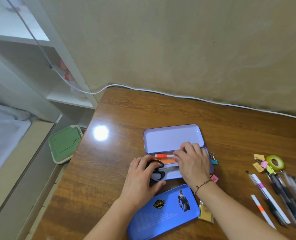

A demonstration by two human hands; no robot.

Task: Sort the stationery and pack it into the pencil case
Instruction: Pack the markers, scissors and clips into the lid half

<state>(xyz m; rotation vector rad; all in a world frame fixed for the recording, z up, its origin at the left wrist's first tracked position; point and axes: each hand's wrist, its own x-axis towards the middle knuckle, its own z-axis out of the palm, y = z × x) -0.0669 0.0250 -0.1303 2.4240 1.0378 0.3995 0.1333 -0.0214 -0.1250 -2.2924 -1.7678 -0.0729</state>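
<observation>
An open lilac metal pencil case (171, 138) lies in the middle of the wooden table (230, 129), lid tipped back. Inside lie black-handled scissors (158, 168) and an orange-and-white marker (163, 155). My left hand (142, 181) grips the case's left end, fingers over the scissor handles. My right hand (192, 161) is inside the tray and pinches the marker's right end. A blue printed tin part (162, 212) lies nearer me.
Several pens (282, 193), binder clips (265, 166) and a roll of yellow-green tape (274, 161) lie at the right. More clips (213, 157) sit beside the case. A white cable (213, 102) runs along the wall. A green lidded box (65, 143) stands on the floor left.
</observation>
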